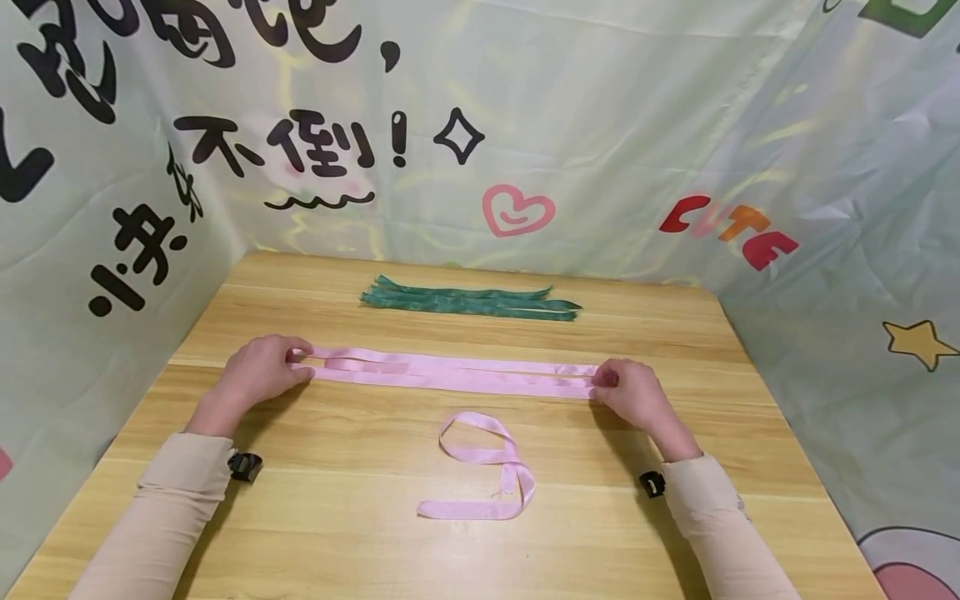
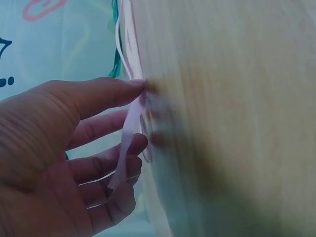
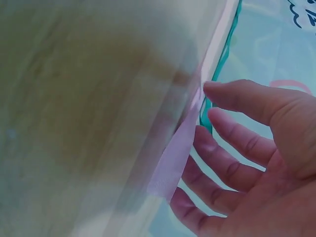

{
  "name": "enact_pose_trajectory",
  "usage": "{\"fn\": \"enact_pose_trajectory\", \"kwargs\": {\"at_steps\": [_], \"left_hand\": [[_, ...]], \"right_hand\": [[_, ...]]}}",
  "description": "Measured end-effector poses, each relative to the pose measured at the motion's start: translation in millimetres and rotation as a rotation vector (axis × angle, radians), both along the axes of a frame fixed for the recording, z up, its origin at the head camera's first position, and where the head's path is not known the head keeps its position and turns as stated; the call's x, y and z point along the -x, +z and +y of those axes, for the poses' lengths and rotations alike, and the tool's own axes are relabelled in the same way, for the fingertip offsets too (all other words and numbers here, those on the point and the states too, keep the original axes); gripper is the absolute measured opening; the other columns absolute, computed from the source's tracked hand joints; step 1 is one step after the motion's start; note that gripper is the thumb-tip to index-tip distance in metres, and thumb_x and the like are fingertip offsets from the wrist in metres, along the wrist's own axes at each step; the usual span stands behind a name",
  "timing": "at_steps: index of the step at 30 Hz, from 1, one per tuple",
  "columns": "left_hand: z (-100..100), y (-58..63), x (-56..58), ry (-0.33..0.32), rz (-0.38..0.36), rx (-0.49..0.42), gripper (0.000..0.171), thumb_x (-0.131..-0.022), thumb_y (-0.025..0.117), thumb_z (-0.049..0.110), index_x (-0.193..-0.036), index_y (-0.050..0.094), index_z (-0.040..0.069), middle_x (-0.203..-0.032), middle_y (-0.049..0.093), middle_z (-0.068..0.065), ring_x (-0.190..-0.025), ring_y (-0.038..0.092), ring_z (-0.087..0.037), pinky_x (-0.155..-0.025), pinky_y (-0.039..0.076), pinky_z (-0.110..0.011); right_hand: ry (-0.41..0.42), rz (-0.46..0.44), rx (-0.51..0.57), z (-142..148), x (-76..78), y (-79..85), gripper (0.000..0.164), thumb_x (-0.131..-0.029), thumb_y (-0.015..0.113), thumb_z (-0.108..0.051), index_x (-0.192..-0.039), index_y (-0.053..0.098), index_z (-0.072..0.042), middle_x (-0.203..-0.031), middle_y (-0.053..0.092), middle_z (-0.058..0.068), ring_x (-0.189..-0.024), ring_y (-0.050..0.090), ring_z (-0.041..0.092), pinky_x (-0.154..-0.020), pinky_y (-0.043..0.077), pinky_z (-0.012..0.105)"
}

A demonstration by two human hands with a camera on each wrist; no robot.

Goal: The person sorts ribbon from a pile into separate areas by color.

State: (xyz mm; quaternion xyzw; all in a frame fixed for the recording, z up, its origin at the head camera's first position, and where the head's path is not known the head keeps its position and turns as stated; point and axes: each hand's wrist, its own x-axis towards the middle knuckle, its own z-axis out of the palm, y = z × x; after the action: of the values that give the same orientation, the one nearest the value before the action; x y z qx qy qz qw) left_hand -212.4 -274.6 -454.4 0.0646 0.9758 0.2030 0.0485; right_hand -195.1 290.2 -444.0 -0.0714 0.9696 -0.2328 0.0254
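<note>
Several pink ribbons lie side by side across the table, stretched left to right. At their left end my left hand pinches a ribbon between thumb and fingers; in the left wrist view a short pink tail hangs past the thumb across the fingers. My right hand holds the right end at the fingertips, and a loose pink end hangs below the thumb in the right wrist view. Nearer me, one separate pink ribbon lies in a loose curl.
Behind the pink strips lies a bundle of dark green ribbons, roughly parallel to them. The wooden table ends at the back and sides against a printed cloth. A black strap sits at the left wrist, another at the right.
</note>
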Motion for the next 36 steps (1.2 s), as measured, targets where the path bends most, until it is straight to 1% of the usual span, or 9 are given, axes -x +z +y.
{"fn": "enact_pose_trajectory", "kwargs": {"at_steps": [6,10,15,18,21,23,26,31,36], "left_hand": [[0,1.5,-1.6,0.014,-0.013,0.000,0.042,-0.091,0.081,0.028,-0.126,0.072,0.005,-0.097,0.069,-0.010,-0.080,0.057,-0.024,-0.069,0.041,-0.035],[1,3.4,-2.1,0.014,0.012,0.008,0.044,-0.092,0.079,0.027,-0.128,0.071,0.002,-0.101,0.072,-0.014,-0.082,0.060,-0.027,-0.071,0.045,-0.041],[6,12.4,-5.6,0.016,0.169,0.057,0.041,-0.097,0.069,0.027,-0.128,0.070,0.000,-0.115,0.074,-0.027,-0.098,0.068,-0.044,-0.078,0.045,-0.059],[15,22.2,-10.4,0.042,0.285,0.055,0.036,-0.100,0.064,0.026,-0.126,0.071,0.001,-0.118,0.071,-0.030,-0.105,0.066,-0.049,-0.080,0.043,-0.062],[32,33.4,-14.6,0.025,0.381,0.033,0.031,-0.100,0.064,0.022,-0.122,0.072,0.000,-0.116,0.072,-0.030,-0.106,0.066,-0.049,-0.085,0.046,-0.064],[45,39.4,-17.4,-0.018,0.410,0.009,0.030,-0.100,0.066,0.020,-0.120,0.072,-0.001,-0.117,0.072,-0.029,-0.107,0.067,-0.048,-0.090,0.048,-0.065],[68,42.5,-21.0,-0.133,0.418,-0.015,0.030,-0.099,0.069,0.019,-0.120,0.073,-0.002,-0.116,0.074,-0.026,-0.106,0.069,-0.046,-0.093,0.053,-0.063],[102,38.0,-27.5,-0.346,0.443,-0.032,0.026,-0.096,0.074,0.018,-0.115,0.076,0.000,-0.107,0.076,-0.017,-0.098,0.072,-0.035,-0.087,0.059,-0.055],[130,33.6,-38.2,-0.484,0.465,-0.059,0.022,-0.093,0.079,0.017,-0.111,0.078,0.005,-0.104,0.077,-0.011,-0.094,0.072,-0.028,-0.084,0.060,-0.048]], "right_hand": [[0.013,-0.035,-0.040,0,-0.7,1.1,0.018,-0.089,0.082,-0.012,-0.101,0.073,-0.001,-0.096,0.073,0.014,-0.087,0.064,0.027,-0.084,0.053,0.050],[0.003,0.001,-0.034,0,-0.9,4.4,0.021,-0.091,0.081,-0.016,-0.102,0.073,0.000,-0.098,0.074,0.017,-0.090,0.066,0.032,-0.085,0.053,0.052],[-0.005,0.125,0.007,-4,-3.6,11.4,0.025,-0.093,0.078,-0.017,-0.107,0.073,0.003,-0.108,0.074,0.022,-0.103,0.066,0.042,-0.092,0.050,0.058],[0.021,0.204,0.044,-11,-6.2,17.0,0.020,-0.093,0.077,-0.013,-0.105,0.073,0.002,-0.107,0.074,0.022,-0.105,0.066,0.043,-0.094,0.049,0.059],[0.061,0.280,0.074,-22,-9.8,21.3,0.016,-0.093,0.077,-0.011,-0.103,0.074,0.002,-0.103,0.075,0.021,-0.104,0.067,0.043,-0.095,0.049,0.059],[0.091,0.325,0.081,-30,-12.1,22.5,0.014,-0.092,0.078,-0.010,-0.100,0.075,0.002,-0.100,0.076,0.019,-0.102,0.067,0.042,-0.095,0.049,0.058],[0.141,0.365,0.086,-43,-16.5,23.2,0.013,-0.090,0.079,-0.008,-0.098,0.075,0.000,-0.098,0.076,0.016,-0.100,0.067,0.039,-0.093,0.050,0.056],[0.223,0.383,0.089,-66,-23.9,23.5,0.012,-0.088,0.082,-0.007,-0.098,0.075,-0.003,-0.098,0.076,0.012,-0.100,0.067,0.036,-0.089,0.053,0.054],[0.287,0.346,0.107,-86,-33.6,22.5,0.013,-0.088,0.083,-0.008,-0.098,0.076,-0.005,-0.100,0.076,0.008,-0.101,0.068,0.031,-0.085,0.055,0.048]]}}
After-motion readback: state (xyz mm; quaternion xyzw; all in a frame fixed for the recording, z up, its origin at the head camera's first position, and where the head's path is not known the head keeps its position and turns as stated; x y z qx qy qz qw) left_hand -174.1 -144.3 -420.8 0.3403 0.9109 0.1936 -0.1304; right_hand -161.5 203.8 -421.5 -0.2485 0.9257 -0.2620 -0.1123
